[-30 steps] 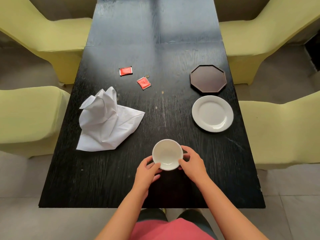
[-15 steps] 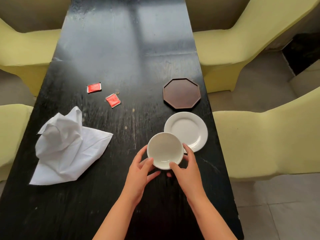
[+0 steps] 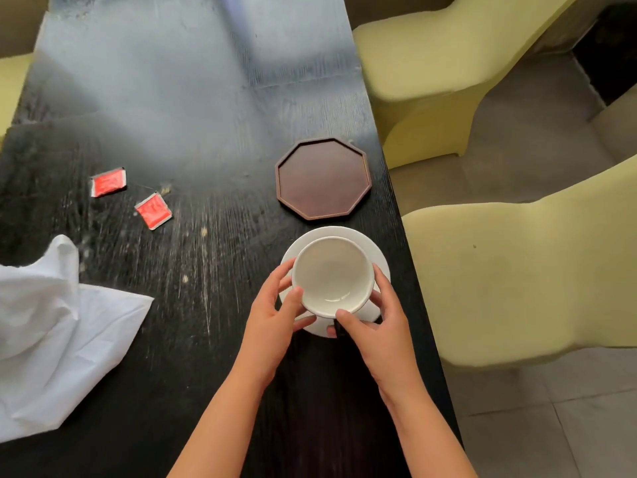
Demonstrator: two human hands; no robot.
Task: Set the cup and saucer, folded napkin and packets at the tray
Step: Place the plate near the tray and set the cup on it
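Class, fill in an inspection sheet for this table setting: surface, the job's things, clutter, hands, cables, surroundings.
Surface: black wooden table, scuffed.
Job's things: white cup over the saucer; octagonal tray bare beyond it; napkin crumpled, unfolded; two red packets lying loose.
Clutter: nothing seen.
Hands: left hand and right hand both hold the cup.
Cables: nothing seen.
Surroundings: yellow chairs, tiled floor.

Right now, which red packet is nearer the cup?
The tilted packet, the one lying closer to the person and to the cup. The other packet lies farther back and farther left, toward the table's left edge.
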